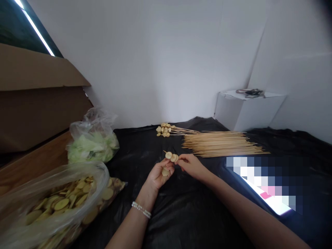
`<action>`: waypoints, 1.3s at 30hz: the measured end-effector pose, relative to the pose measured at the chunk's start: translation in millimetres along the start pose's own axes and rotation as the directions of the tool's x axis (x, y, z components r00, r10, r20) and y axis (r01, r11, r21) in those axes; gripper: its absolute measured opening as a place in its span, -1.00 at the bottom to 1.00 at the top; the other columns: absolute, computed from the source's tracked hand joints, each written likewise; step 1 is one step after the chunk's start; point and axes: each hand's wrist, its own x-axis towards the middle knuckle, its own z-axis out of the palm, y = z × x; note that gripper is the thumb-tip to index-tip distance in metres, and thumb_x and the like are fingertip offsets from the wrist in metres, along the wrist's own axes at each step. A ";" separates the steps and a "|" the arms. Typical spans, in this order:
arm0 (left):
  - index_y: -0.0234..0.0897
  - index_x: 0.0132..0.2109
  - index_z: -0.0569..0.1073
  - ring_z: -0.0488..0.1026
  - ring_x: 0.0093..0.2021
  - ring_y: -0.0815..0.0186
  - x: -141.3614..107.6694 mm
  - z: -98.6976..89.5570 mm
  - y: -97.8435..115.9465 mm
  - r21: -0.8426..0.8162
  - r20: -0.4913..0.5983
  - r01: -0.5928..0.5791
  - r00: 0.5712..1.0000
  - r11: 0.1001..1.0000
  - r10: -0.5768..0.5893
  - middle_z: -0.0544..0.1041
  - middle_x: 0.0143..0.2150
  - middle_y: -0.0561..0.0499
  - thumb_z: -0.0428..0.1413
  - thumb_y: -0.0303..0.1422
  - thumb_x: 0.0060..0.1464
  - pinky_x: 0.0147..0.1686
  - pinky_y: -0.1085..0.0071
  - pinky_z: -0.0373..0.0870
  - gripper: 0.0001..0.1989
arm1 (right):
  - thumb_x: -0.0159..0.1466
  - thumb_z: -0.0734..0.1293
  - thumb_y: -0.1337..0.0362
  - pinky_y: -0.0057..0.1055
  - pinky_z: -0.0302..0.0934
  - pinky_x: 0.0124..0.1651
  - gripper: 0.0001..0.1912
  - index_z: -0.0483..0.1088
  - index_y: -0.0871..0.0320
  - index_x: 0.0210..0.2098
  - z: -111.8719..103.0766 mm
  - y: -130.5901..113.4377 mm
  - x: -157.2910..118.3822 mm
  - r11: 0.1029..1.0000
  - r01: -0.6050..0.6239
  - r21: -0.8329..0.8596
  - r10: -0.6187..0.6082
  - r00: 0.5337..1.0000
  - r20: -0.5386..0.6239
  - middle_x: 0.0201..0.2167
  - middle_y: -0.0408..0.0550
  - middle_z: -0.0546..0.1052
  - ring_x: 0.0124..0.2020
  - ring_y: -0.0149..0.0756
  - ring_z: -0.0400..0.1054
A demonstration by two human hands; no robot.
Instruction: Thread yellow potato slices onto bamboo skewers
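My left hand (158,173) is closed around pale round potato slices; one slice (165,171) shows in the palm. Just above its fingertips, several slices (168,155) are threaded on a thin bamboo skewer, whose tip pokes out to the upper left. My right hand (191,164) pinches the skewer close behind the slices, and its fingers hide most of the stick. Beyond both hands lies a cluster of finished-looking skewers (164,130) with slices at their left ends. A wide row of bare bamboo skewers (223,143) lies to the right.
An open plastic bag of potato slices (62,204) stands at lower left. Behind it sits a clear bag of pale green leafy vegetable (92,147). A lit phone or tablet (278,204), partly pixelated, lies at right. A white box (236,109) stands at the back on the black sheet (181,214).
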 end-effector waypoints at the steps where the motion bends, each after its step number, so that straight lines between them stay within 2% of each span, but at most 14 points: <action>1: -0.38 -0.26 0.35 0.22 -0.58 0.58 -0.2 0.2 1.2 -0.007 -0.005 -0.025 1.000 1.000 0.025 0.29 -0.43 0.04 -0.09 -0.69 0.09 -0.60 0.66 0.24 -0.79 | 0.15 0.20 0.23 -0.54 -0.01 -0.52 -0.76 0.46 0.19 -0.43 -0.3 -0.7 -0.5 1.000 -0.010 0.002 0.010 1.000 0.006 -0.67 -0.21 0.35 -0.60 -0.47 0.18; 4: -0.37 -0.27 0.37 0.21 -0.59 0.57 -0.3 0.9 4.6 0.019 -0.035 -0.083 0.996 0.996 0.084 0.27 -0.47 0.07 -0.07 -0.67 0.10 -0.62 0.67 0.21 -0.80 | 0.16 0.19 0.21 -0.53 -0.04 -0.53 -0.74 0.47 0.20 -0.41 -0.8 -2.1 -1.5 1.000 -0.023 -0.008 0.023 1.000 0.015 -0.68 -0.22 0.32 -0.61 -0.47 0.16; 6: -0.39 -0.27 0.40 0.20 -0.60 0.57 0.2 1.8 4.9 0.076 -0.064 -0.081 0.994 0.994 0.085 0.30 -0.47 0.05 -0.02 -0.55 0.15 -0.64 0.67 0.18 -0.89 | 0.15 0.19 0.20 -0.53 -0.06 -0.51 -0.73 0.47 0.20 -0.42 -1.0 -1.5 -1.4 0.999 -0.022 -0.035 0.022 1.000 0.000 -0.67 -0.21 0.32 -0.59 -0.46 0.16; 8: -0.42 -0.24 0.44 0.20 -0.60 0.55 0.9 3.2 3.1 0.171 -0.068 -0.094 0.992 0.981 0.107 0.34 -0.46 0.01 0.01 -0.33 0.17 -0.67 0.65 0.16 -0.80 | 0.15 0.19 0.20 -0.53 -0.06 -0.49 -0.74 0.46 0.19 -0.43 -1.5 0.0 -0.8 0.997 -0.013 -0.073 0.012 1.000 -0.019 -0.64 -0.20 0.34 -0.56 -0.46 0.16; 10: -0.44 -0.21 0.48 0.20 -0.60 0.55 1.7 4.7 -0.1 0.301 -0.054 -0.177 0.978 0.937 0.202 0.37 -0.44 -0.01 0.06 -0.19 0.13 -0.70 0.64 0.12 -0.66 | 0.15 0.18 0.22 -0.52 -0.06 -0.47 -0.74 0.46 0.18 -0.46 -2.4 1.7 -0.5 0.991 -0.012 -0.135 0.007 0.999 -0.041 -0.62 -0.19 0.36 -0.54 -0.45 0.16; 13: -0.45 -0.23 0.53 0.18 -0.60 0.59 3.0 5.5 -5.4 0.484 -0.024 -0.301 0.934 0.822 0.356 0.40 -0.42 -0.01 0.20 -0.18 -0.02 -0.70 0.66 0.07 -0.64 | 0.17 0.18 0.20 -0.50 -0.09 -0.45 -0.74 0.42 0.15 -0.52 -3.5 2.7 -1.2 0.964 -0.031 -0.263 0.009 0.997 -0.082 -0.62 -0.16 0.38 -0.54 -0.43 0.17; 17: -0.46 -0.29 0.56 0.13 -0.61 0.59 6.0 1.9 -9.0 0.605 0.010 -0.332 0.912 0.724 0.410 0.34 -0.55 0.06 0.31 -0.21 -0.19 -0.67 0.65 0.03 -0.63 | 0.20 0.19 0.17 -0.48 -0.13 -0.46 -0.72 0.36 0.14 -0.57 -1.7 1.2 -3.4 0.928 -0.041 -0.370 -0.009 0.991 -0.131 -0.59 -0.12 0.42 -0.54 -0.42 0.17; 21: -0.45 -0.33 0.57 0.10 -0.63 0.58 7.9 -0.7 -10.0 0.632 0.021 -0.336 0.908 0.699 0.418 0.27 -0.64 0.10 0.30 -0.18 -0.20 -0.66 0.63 -0.01 -0.63 | 0.21 0.20 0.18 -0.47 -0.15 -0.47 -0.72 0.36 0.14 -0.57 1.4 1.1 -4.3 0.913 -0.041 -0.405 -0.010 0.992 -0.122 -0.57 -0.11 0.45 -0.56 -0.42 0.17; 26: -0.44 -0.34 0.56 0.09 -0.64 0.59 7.1 1.2 -10.7 0.639 0.026 -0.331 0.911 0.694 0.411 0.25 -0.66 0.12 0.30 -0.18 -0.19 -0.65 0.62 -0.02 -0.64 | 0.19 0.21 0.23 -0.47 -0.13 -0.46 -0.77 0.37 0.13 -0.55 1.7 4.0 -3.2 0.899 -0.037 -0.436 -0.014 0.993 -0.113 -0.55 -0.09 0.47 -0.51 -0.40 0.23; 32: -0.44 -0.30 0.56 0.12 -0.62 0.57 7.3 -1.4 -7.6 0.641 0.023 -0.325 0.913 0.695 0.406 0.27 -0.63 0.10 0.28 -0.18 -0.15 -0.64 0.62 0.00 -0.63 | 0.27 0.13 0.19 -0.50 -0.04 -0.41 -0.68 0.39 0.13 -0.51 1.1 4.0 -1.8 0.943 0.029 -0.330 -0.046 0.998 -0.044 -0.50 -0.09 0.50 -0.46 -0.40 0.31; 39: -0.43 -0.30 0.56 0.13 -0.61 0.57 6.6 0.1 -8.7 0.642 0.039 -0.340 0.909 0.687 0.414 0.29 -0.62 0.09 0.29 -0.19 -0.16 -0.64 0.63 0.00 -0.65 | 0.25 0.15 0.21 -0.50 -0.03 -0.42 -0.71 0.34 0.14 -0.55 0.5 1.7 -2.8 0.949 0.035 -0.314 -0.059 0.996 -0.068 -0.53 -0.12 0.48 -0.49 -0.41 0.29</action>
